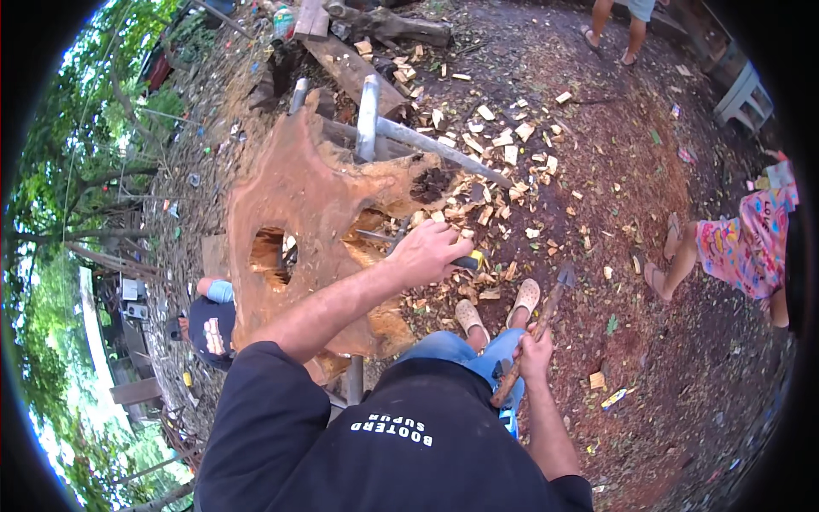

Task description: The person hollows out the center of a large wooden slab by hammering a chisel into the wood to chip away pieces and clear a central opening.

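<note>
The left hand (429,253) curls around one black-and-yellow-handled tool (466,263); the right hand (536,354) clenches one brown wooden-handled tool (551,314). At ten o'clock is one reddish-brown wooden slab (320,213); at one, uncountable pale wood chips (525,131) litter brown earth (631,171).

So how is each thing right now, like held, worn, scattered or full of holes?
Left hand: closed around a handle
Black-and-yellow handle: held in the left hand
Right hand: closed
Wooden-handled tool: held in the right hand, metal end pointing away from the person
Wood slab: rough-edged, with holes
Wood chips: scattered on the ground
Clogs: worn
</note>
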The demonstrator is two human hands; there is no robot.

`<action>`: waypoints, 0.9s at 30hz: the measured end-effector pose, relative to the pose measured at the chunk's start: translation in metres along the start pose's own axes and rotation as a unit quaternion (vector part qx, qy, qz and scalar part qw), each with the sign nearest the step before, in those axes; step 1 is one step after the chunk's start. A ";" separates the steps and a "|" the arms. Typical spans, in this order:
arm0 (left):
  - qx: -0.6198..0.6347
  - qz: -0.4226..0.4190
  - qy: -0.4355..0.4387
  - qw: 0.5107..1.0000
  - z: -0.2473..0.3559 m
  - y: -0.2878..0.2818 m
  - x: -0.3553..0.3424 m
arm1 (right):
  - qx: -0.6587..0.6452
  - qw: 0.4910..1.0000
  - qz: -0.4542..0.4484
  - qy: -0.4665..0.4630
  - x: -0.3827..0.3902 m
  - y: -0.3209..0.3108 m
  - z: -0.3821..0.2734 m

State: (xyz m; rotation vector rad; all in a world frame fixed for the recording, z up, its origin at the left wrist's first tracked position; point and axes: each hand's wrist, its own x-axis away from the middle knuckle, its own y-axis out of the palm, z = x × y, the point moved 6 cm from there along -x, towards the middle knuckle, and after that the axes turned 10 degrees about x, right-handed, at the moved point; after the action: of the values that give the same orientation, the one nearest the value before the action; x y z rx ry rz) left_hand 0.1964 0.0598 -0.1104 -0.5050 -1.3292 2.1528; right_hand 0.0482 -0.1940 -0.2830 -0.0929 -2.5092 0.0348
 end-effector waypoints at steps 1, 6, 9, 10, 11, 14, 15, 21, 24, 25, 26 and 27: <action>-0.001 0.001 -0.001 1.000 -0.004 0.003 0.003 | 0.002 1.000 0.001 0.004 -0.001 0.000 0.000; -0.024 -0.003 -0.020 1.000 -0.011 0.015 0.013 | -0.003 1.000 -0.003 0.013 -0.003 0.003 -0.002; -0.035 0.015 -0.021 0.999 -0.012 0.012 0.012 | -0.009 1.000 -0.004 0.007 -0.002 0.006 -0.007; -0.035 0.015 -0.022 0.999 -0.013 0.011 0.011 | -0.014 1.000 -0.006 0.005 -0.001 0.007 -0.010; -0.042 0.013 -0.022 0.999 -0.015 0.010 0.010 | -0.014 1.000 -0.006 0.004 -0.001 0.009 -0.012; -0.052 0.009 -0.021 0.998 -0.013 0.012 0.010 | -0.031 0.999 -0.010 -0.017 0.002 0.011 -0.022; -0.056 0.008 -0.023 0.998 -0.015 0.013 0.011 | -0.055 0.998 -0.007 -0.017 0.005 0.013 -0.027; -0.073 0.062 0.008 0.995 -0.016 0.013 0.014 | -0.139 0.988 0.002 -0.069 0.009 0.019 -0.057; -0.080 0.054 0.002 0.995 -0.017 0.013 0.014 | -0.175 0.979 -0.001 -0.108 0.011 0.028 -0.067; -0.082 0.054 0.003 0.995 -0.018 0.013 0.013 | -0.206 0.971 -0.003 -0.121 0.011 0.034 -0.065; -0.076 0.060 0.003 0.995 -0.019 0.013 0.013 | -0.237 0.962 -0.006 -0.133 0.011 0.042 -0.064; -0.069 0.064 0.004 0.996 -0.020 0.015 0.013 | -0.238 0.962 -0.006 -0.133 0.014 0.056 -0.062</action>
State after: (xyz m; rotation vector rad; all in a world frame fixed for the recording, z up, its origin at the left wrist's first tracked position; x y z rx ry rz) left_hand 0.1936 0.0765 -0.1326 -0.6692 -1.4842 2.1673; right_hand 0.0772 -0.1368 -0.2271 -0.2865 -2.7333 -0.6017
